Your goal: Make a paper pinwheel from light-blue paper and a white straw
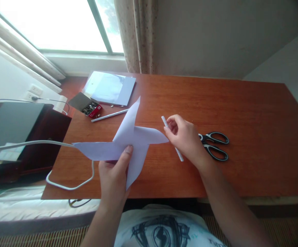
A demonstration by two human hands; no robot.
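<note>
My left hand [115, 175] holds a pale lilac paper pinwheel [128, 135] by its centre, thumb pressed on top, above the front part of the wooden table [254, 137]. The pinwheel has several pointed blades. My right hand [183, 137] grips a thin white rolled paper stick [164, 121] just right of the pinwheel's right blade; the stick's lower end pokes out below the hand. Black-handled scissors [214, 145] lie on the table right behind that hand.
At the table's far left lie a second white stick [109, 115], an open box of small metal pins [89, 108] and a stack of paper sheets [110, 87]. A white cable [69, 187] loops over the left front edge. A dark cabinet [12, 127] stands to the left.
</note>
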